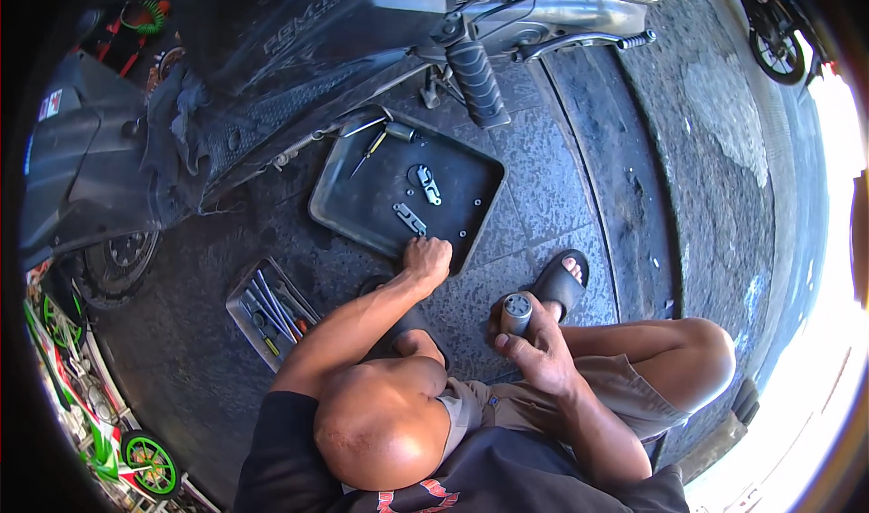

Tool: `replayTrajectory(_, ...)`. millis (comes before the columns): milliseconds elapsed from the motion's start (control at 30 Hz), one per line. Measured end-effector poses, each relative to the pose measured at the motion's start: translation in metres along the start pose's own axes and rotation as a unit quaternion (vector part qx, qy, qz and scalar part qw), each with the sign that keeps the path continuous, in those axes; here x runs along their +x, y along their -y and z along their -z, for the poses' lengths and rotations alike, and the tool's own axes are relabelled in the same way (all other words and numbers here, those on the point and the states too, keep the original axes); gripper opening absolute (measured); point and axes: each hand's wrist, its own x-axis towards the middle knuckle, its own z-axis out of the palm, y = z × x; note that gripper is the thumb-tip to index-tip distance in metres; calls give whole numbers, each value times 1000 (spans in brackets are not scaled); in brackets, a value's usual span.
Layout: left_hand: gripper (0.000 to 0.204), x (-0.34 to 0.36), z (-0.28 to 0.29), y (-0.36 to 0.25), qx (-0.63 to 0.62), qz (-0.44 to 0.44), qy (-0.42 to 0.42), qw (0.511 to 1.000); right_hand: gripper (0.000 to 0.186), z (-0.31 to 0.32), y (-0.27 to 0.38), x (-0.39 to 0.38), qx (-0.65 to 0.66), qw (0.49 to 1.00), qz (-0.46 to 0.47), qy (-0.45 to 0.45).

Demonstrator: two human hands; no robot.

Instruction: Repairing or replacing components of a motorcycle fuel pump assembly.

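My left hand (pixel 427 261) is curled at the near edge of a black tray (pixel 347 217), just below a slotted metal plate (pixel 409 219); whatever its fingers hold is hidden. Farther in lie a second metal piece (pixel 429 185), several small nuts or washers (pixel 477 203), a yellow-handled screwdriver (pixel 369 149) and a dark cylinder (pixel 400 131). My right hand (pixel 540 348) is closed around a silver metal cylinder (pixel 516 312) with holes in its top, held upright above my lap.
A dark scooter (pixel 235 79) stands beyond the tray, its footpeg (pixel 472 79) overhanging it. A narrow tool tray (pixel 243 312) lies at the left. My sandaled feet (pixel 561 287) flank the work. A green-and-white motorbike (pixel 127 459) is at lower left, another motorbike (pixel 777 42) at upper right.
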Motion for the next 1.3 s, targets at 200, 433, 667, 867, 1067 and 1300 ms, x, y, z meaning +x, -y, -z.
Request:
replayTrajectory(200,12,-3,0,5,-75,20,-11,997,44,-7,-2,6,366,929,-49,30)
replayTrajectory(433,12,-78,149,2,-444,-116,-80,885,36,-12,36,10,502,863,-45,-29)
replayTrajectory(667,10,-144,244,-38,-365,-375,-116,844,37,-25,57,-2,583,812,14,-5)
replayTrajectory(867,5,-171,271,-63,-399,-300,-28,866,40,-29,62,-20,591,804,62,27)
replayTrajectory(1067,12,-189,280,-84,-282,-279,-146,906,45,-27,67,-28,604,795,60,11)
replayTrajectory(1300,12,-200,279,-114,-239,-277,-309,878,47,-35,84,-28,624,769,135,-24)
